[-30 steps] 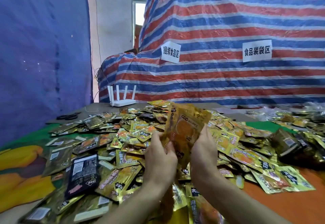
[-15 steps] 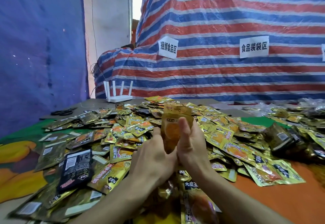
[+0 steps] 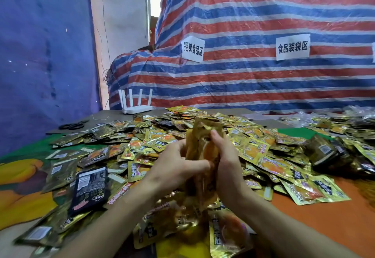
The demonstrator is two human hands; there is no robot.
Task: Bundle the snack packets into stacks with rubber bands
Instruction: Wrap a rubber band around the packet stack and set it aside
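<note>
A stack of gold snack packets (image 3: 203,134) stands upright between both hands above the table. My left hand (image 3: 176,168) clasps its left side, fingers curled toward the middle. My right hand (image 3: 225,160) grips the right side, with the thumb pressed over the stack's front. Loose gold and orange packets (image 3: 261,156) cover the table all around the hands. More packets (image 3: 227,235) lie right below my wrists. I see no rubber band on the stack; the hands hide its lower half.
A black packet (image 3: 89,188) lies at the left. Dark bundles (image 3: 322,152) sit at the right. Scissors (image 3: 72,125) and a white router (image 3: 136,103) stand at the far left edge. A striped tarp wall (image 3: 243,75) rises behind the table.
The packets were fanned loosely between my hands; both hands have since squeezed them into a tight upright stack, and my thumbs have shifted over its front.
</note>
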